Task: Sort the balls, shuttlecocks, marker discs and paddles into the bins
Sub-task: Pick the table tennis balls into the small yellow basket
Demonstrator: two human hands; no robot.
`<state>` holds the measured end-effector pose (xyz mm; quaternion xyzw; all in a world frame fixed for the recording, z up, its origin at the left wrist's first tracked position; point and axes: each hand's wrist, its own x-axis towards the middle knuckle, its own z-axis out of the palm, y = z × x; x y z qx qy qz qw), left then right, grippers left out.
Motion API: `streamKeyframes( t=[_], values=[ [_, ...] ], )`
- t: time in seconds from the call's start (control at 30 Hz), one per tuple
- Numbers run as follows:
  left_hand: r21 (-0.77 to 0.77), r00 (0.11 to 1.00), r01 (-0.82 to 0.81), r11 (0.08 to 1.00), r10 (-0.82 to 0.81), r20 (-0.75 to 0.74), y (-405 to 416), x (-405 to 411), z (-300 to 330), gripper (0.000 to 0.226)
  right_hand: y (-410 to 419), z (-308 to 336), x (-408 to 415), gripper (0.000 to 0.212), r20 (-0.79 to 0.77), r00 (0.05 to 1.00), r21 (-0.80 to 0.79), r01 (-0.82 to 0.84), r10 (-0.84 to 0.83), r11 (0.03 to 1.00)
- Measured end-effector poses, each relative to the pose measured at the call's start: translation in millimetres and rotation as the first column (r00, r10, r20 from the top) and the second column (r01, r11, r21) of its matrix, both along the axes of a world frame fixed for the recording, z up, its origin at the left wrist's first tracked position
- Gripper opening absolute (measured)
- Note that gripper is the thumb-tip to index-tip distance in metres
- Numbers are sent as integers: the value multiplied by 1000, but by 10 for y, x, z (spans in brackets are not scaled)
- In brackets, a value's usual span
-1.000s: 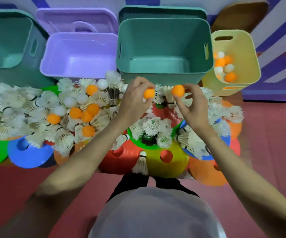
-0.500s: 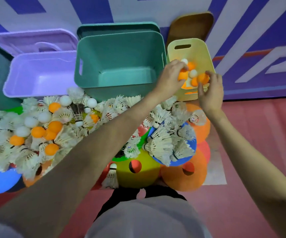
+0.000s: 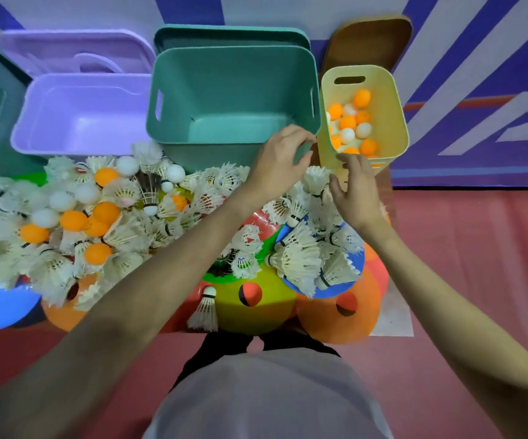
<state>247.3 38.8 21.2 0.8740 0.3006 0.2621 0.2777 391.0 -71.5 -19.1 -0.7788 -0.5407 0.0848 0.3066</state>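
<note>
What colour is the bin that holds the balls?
Pale yellow; the bin shows best in the head view, at the right end of the row.

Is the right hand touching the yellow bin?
Cannot tell. In the head view the right hand overlaps the yellow bin near its front rim; contact unclear.

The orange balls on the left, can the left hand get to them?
Probably yes. The left hand holds nothing, and the orange balls lie on top of the shuttlecocks, uncovered. The hand would only need to swing back to that side.
</note>
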Motion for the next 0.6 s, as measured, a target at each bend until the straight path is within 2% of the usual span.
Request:
streamKeyframes(
  t=[0.17,0.33,0.6],
  values=[
    [-15,990,-136,991,135,-44,-27,-892,50,24,202,92,-697,37,-6,980,-21,-201,201,979],
    [-27,938,-332,943,328,-112,95,-1827,46,25,484,137,-1376,38,5,938,-75,-346,347,935],
    [26,846,-479,877,470,-250,606,-2910,-84,25,898,146,-2162,42,21,886,-148,-456,464,878]
  ],
)
